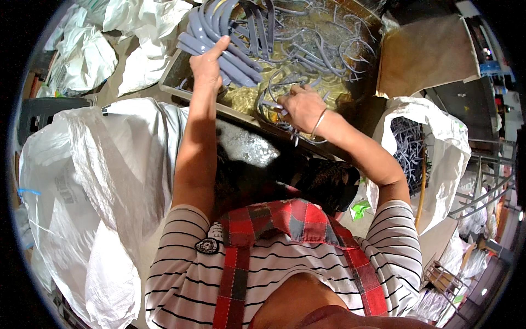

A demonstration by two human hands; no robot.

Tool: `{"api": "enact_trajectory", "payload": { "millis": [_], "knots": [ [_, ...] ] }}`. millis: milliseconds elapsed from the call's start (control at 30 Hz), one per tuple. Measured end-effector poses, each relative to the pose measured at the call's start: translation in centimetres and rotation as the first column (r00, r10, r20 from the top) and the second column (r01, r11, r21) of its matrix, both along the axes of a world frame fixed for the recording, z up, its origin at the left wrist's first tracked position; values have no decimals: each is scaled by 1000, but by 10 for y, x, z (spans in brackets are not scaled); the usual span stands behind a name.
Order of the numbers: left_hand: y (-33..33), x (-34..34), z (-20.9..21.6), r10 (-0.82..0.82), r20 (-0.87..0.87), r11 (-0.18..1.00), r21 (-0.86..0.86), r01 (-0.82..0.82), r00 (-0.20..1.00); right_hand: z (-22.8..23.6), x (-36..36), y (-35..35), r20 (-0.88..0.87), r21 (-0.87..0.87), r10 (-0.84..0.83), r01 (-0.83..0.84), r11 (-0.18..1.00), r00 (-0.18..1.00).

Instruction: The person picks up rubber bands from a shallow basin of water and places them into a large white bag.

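Observation:
My left hand (206, 69) is closed round a bundle of thick, curved grey-blue plastic strips (233, 57), with the thumb on top. It holds them over the left part of a water-filled tub (234, 113). My right hand (304, 109) is low over the tub's near edge, its fingers curled on thin, looped grey-blue trimmings (267, 104). Some of these hang over the rim below the hand. More thin curled strips (323, 52) float in the yellowish water beyond. The fingertips of my right hand are partly hidden.
Large white plastic sacks (93, 164) crowd the left side, with more sacks (148, 49) at the far left. To the right stands an open white sack (446, 131) of thin grey scraps (406, 145). A brown board (427, 55) lies beyond it, and a metal rack (485, 189) is farther right.

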State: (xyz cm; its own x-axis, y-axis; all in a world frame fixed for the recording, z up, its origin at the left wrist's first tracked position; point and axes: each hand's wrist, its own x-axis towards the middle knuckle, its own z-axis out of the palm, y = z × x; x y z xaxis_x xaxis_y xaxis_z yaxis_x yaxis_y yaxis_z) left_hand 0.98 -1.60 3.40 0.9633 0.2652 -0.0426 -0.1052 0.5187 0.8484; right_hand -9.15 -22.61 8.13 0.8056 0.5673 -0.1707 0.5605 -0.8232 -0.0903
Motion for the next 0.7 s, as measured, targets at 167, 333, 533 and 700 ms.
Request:
{"api": "enact_trajectory", "payload": {
  "millis": [167,333,533,700],
  "knots": [
    [7,-5,7,-274,-104,937,-251,241,956,22,49,-18,-156,453,-473,489,746,867],
    [-20,-17,7,-481,-145,856,-292,427,865,-4,97,24,53,240,-453,429,871,890],
    [-38,-23,14,-535,-178,826,-319,465,826,-36,115,32,95,171,-592,573,801,800],
    [-35,-22,6,-546,-173,814,-339,471,820,-34,115,31,0,68,-582,581,811,813]
  ]
}}
